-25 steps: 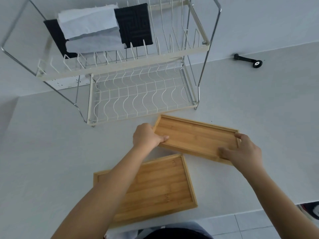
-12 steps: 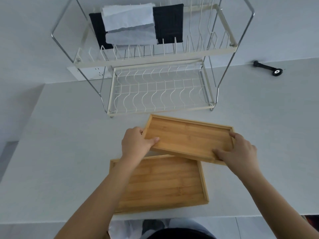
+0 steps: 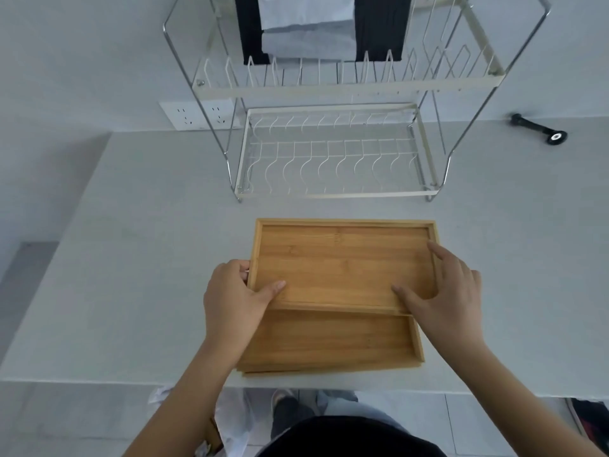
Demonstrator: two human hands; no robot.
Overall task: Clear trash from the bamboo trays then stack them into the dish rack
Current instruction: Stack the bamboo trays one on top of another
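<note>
Two empty bamboo trays lie on the white counter. The upper tray (image 3: pixel 342 258) overlaps the far half of the lower tray (image 3: pixel 329 341), which sits at the counter's front edge. My left hand (image 3: pixel 234 298) grips the upper tray's left rim, thumb inside it. My right hand (image 3: pixel 445 291) lies on its right near corner, fingers spread inside the tray. The two-tier wire dish rack (image 3: pixel 336 192) stands just beyond the trays, its lower shelf bare.
Black and white cloths (image 3: pixel 316 24) hang on the rack's upper tier. A black handle tool (image 3: pixel 540 130) lies at the back right. A wall socket (image 3: pixel 197 115) sits left of the rack. A white bag (image 3: pixel 230 420) is on the floor below the counter edge.
The upper tray has turned square to the counter and slid back over the lower tray. My right hand has shifted from the tray's end rim to its inner surface.
</note>
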